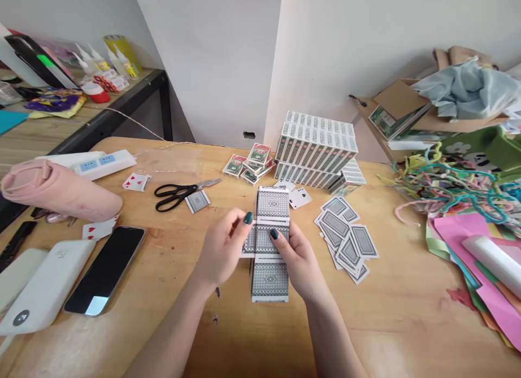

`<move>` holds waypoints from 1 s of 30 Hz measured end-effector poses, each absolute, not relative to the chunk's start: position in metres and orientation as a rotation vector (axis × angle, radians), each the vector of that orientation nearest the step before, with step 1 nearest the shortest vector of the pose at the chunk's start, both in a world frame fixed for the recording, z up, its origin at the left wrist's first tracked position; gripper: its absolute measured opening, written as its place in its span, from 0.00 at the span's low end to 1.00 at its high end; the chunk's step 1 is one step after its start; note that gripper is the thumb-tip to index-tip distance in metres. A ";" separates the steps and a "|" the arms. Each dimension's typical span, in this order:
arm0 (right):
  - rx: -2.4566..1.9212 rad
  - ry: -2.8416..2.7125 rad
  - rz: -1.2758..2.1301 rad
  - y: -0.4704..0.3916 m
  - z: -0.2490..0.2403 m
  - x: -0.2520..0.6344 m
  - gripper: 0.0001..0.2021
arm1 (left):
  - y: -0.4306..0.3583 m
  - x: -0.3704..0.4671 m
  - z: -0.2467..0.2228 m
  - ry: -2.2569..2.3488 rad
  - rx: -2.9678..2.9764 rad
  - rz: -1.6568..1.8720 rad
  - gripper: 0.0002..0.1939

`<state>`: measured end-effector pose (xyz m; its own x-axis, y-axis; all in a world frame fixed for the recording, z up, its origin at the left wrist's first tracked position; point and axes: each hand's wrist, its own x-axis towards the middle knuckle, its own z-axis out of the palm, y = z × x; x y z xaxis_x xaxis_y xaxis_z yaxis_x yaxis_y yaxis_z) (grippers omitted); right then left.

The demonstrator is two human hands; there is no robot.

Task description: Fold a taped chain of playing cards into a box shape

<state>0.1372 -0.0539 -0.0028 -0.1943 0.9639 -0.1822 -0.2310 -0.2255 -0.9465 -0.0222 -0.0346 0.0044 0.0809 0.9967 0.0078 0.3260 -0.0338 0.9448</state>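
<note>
A tall structure of patterned playing cards [270,280] is at the centre, its grey-backed cards set one above another. My left hand [223,245] pinches a card [248,247] that sticks out at the structure's left side. On the right side, my right hand [299,258] grips the structure, its thumb pressed on the middle card. Loose face-down cards [349,250] lie spread to the right. Behind the structure lies a black-suited card [300,197], face up. Black scissors [173,196] rest at the left, beside a small cut card [197,201].
Boxed card decks [315,147] are stacked at the back, near several loose packs [256,159]. A phone [106,272], a white device [49,285] and a pink pouch [61,190] lie left. Coloured paper [468,242] and pipe cleaners [451,182] are right.
</note>
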 end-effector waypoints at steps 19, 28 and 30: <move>-1.097 -1.076 1.735 -0.058 -0.001 0.134 0.14 | 0.010 -0.028 0.012 1.084 1.636 0.948 0.16; -1.109 -0.939 1.754 -0.059 0.001 0.131 0.15 | 0.008 -0.025 0.018 1.117 1.706 0.855 0.16; -1.094 -0.922 1.769 -0.058 0.004 0.133 0.16 | 0.007 -0.024 0.013 1.117 1.686 0.802 0.16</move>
<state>0.1335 -0.0584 0.0042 -0.2663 0.9136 -0.3073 -0.2717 -0.3770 -0.8855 -0.0242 0.0068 0.0128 0.3735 0.9272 0.0263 0.3208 -0.1558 0.9343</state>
